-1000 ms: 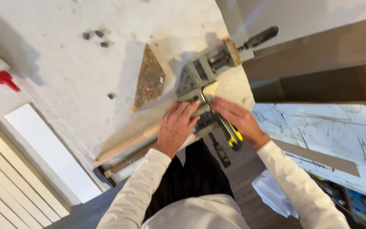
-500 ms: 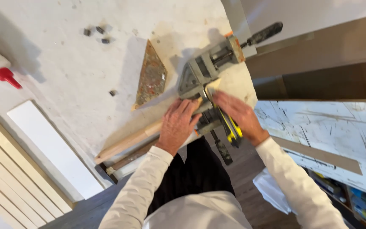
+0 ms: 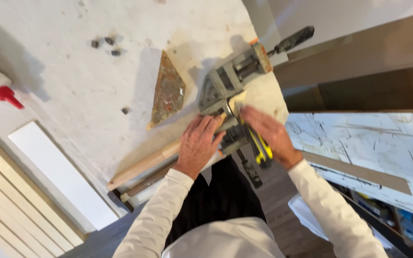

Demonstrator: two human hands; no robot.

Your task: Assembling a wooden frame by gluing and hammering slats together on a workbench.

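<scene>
Two hands work at the near edge of the white bench (image 3: 72, 95) in the head view: the left hand (image 3: 198, 145) lies flat, fingers spread, pressing a long wooden strip (image 3: 144, 165) where it enters the grey corner clamp (image 3: 223, 88), while the right hand (image 3: 266, 134) rests, loosely curled, over the clamp's near side just beside a yellow-and-black tool (image 3: 260, 147), though whether it grips anything cannot be told. Judging from this, the strip is being seated in the clamp, and the next move calls for holding it square while tightening the black screw handle (image 3: 292, 39).
</scene>
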